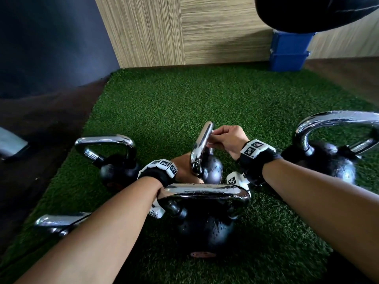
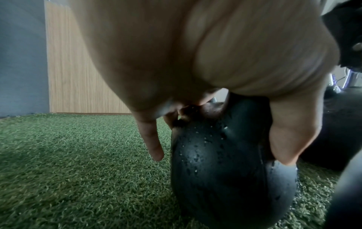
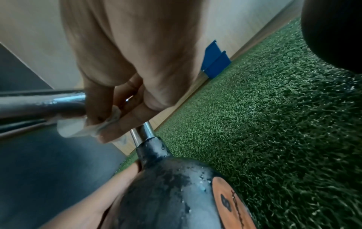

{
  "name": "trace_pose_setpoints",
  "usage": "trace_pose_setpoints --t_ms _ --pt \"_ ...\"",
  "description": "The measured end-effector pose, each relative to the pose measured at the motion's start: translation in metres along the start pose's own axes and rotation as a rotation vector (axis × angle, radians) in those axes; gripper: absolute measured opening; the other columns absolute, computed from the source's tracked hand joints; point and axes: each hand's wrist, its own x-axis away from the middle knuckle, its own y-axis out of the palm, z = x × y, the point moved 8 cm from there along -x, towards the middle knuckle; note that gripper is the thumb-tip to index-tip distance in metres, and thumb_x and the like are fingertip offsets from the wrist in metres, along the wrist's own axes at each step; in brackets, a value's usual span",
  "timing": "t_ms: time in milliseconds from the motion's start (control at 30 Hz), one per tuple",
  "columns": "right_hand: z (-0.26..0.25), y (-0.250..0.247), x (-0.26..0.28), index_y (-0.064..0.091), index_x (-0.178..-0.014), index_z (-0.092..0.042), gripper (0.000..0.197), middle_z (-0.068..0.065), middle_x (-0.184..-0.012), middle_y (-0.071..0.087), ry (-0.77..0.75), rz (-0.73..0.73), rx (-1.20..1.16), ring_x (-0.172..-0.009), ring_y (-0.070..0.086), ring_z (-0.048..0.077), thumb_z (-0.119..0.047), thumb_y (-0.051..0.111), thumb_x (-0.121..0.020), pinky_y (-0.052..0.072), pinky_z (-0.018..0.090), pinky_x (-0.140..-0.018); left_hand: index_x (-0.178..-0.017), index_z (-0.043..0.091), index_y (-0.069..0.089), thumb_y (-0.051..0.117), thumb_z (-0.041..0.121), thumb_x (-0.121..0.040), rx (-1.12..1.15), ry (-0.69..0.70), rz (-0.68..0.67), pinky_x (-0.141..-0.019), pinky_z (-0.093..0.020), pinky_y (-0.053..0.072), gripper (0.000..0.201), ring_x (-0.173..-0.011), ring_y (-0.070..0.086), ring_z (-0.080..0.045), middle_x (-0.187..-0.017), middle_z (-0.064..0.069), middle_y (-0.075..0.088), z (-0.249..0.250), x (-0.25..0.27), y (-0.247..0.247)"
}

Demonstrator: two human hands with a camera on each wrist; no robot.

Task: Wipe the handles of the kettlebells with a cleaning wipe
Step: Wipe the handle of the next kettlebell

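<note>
Five kettlebells are showing on the turf (image 1: pixel 205 95); I am working the small middle one. Nearest me, a larger kettlebell (image 1: pixel 205 220) is standing between my forearms. Just beyond it, my left hand (image 1: pixel 182 167) is bracing the small kettlebell (image 1: pixel 211 171), fingers spread over its wet black body rather than wrapped tight. Further on, my right hand (image 1: pixel 227 138) is pinching the cleaning wipe (image 3: pixel 78 127) against the chrome handle (image 1: pixel 202 146). The handle's long axis is running away from me and slightly right. The wipe grip is sitting on the loop's far upper part, so unwiped chrome is probably lying back toward me.
</note>
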Motion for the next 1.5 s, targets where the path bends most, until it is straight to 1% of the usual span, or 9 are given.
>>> trace_pose_setpoints --t_ms 233,467,633,767,867,933,1067,1200,1500 --pt "-0.011 -0.016 -0.012 0.07 -0.056 -0.016 0.027 0.015 -0.072 0.076 -0.091 0.203 0.313 -0.07 0.076 0.035 0.001 0.087 -0.068 0.062 0.05 -0.075 -0.078 0.035 0.06 0.083 0.008 -0.074 0.004 -0.032 -0.006 -0.064 -0.002 0.042 0.036 -0.07 0.056 0.022 -0.076 0.026 0.067 -0.008 0.0 -0.001" --pt "-0.022 -0.013 -0.015 0.072 -0.067 -0.012 0.011 0.005 -0.062 0.074 -0.095 0.286 0.57 -0.061 0.075 0.019 -0.006 0.076 -0.075 0.064 0.039 -0.057 -0.086 0.032 0.06 0.086 0.016 -0.077 -0.115 -0.064 0.003 -0.08 -0.014 0.048 0.031 -0.087 0.061 -0.006 -0.088 0.017 0.063 -0.01 0.002 -0.005" --pt "-0.006 -0.007 -0.011 0.068 -0.07 -0.005 0.013 -0.002 -0.043 0.064 0.029 0.229 0.528 -0.036 0.064 0.009 0.006 0.07 -0.077 0.049 0.021 -0.033 -0.085 0.044 0.053 0.087 0.03 -0.078 -0.185 -0.027 -0.005 -0.079 -0.002 0.037 0.038 -0.087 0.056 0.001 -0.087 0.03 0.055 -0.003 0.006 -0.009" --pt "0.006 -0.002 -0.006 0.071 -0.077 -0.001 0.01 0.01 -0.061 0.074 0.135 0.106 0.591 -0.058 0.075 0.022 -0.001 0.08 -0.074 0.064 0.044 -0.058 -0.083 0.04 0.058 0.084 0.025 -0.079 -0.269 -0.071 -0.072 -0.072 0.006 0.037 0.03 -0.08 0.057 0.025 -0.081 0.044 0.062 -0.005 0.014 -0.017" --pt "0.003 -0.002 -0.001 0.073 -0.078 0.002 0.006 0.016 -0.076 0.077 0.175 0.011 0.625 -0.071 0.076 0.029 -0.001 0.079 -0.077 0.062 0.053 -0.077 -0.104 0.03 0.066 0.065 0.011 -0.091 -0.424 -0.194 -0.149 -0.07 -0.016 0.048 0.024 -0.087 0.067 -0.012 -0.097 0.013 0.071 -0.003 0.02 -0.039" --pt "-0.008 -0.007 0.002 0.074 -0.079 -0.003 0.007 0.014 -0.078 0.077 0.134 0.015 0.743 -0.071 0.077 0.027 -0.004 0.081 -0.078 0.064 0.049 -0.073 -0.12 0.026 0.066 0.05 0.007 -0.098 -0.494 -0.286 -0.061 -0.05 -0.01 0.042 0.033 -0.069 0.062 -0.006 -0.099 0.01 0.066 0.004 0.024 -0.068" --pt "-0.058 -0.008 0.009 0.065 -0.107 -0.01 0.037 0.012 -0.1 0.072 -0.149 0.122 1.086 -0.077 0.072 0.022 -0.004 0.082 -0.074 0.061 0.032 -0.062 -0.097 0.027 0.073 0.047 0.05 -0.103 -0.418 -0.259 0.202 -0.05 -0.022 0.042 0.036 -0.061 0.061 -0.008 -0.084 0.006 0.073 0.039 0.038 -0.115" --pt "-0.081 0.033 0.022 0.052 -0.144 -0.024 0.064 0.007 -0.136 0.063 -0.391 -0.146 1.439 -0.105 0.07 0.021 -0.001 0.067 -0.086 0.06 0.034 -0.088 -0.079 0.023 0.065 0.051 0.095 -0.066 -0.659 -0.313 0.083 -0.055 -0.026 0.044 0.075 -0.061 0.061 -0.01 -0.074 0.006 0.069 0.069 0.036 -0.104" --pt "-0.093 0.049 0.038 0.072 -0.111 -0.014 0.03 0.012 -0.101 0.074 -0.362 -0.143 1.696 -0.097 0.071 0.031 -0.002 0.06 -0.088 0.06 0.037 -0.083 -0.07 0.018 0.051 0.087 0.064 -0.059 -0.759 -0.327 0.113 -0.049 -0.025 0.034 0.06 -0.059 0.053 -0.014 -0.067 0.005 0.055 0.087 0.03 -0.105"
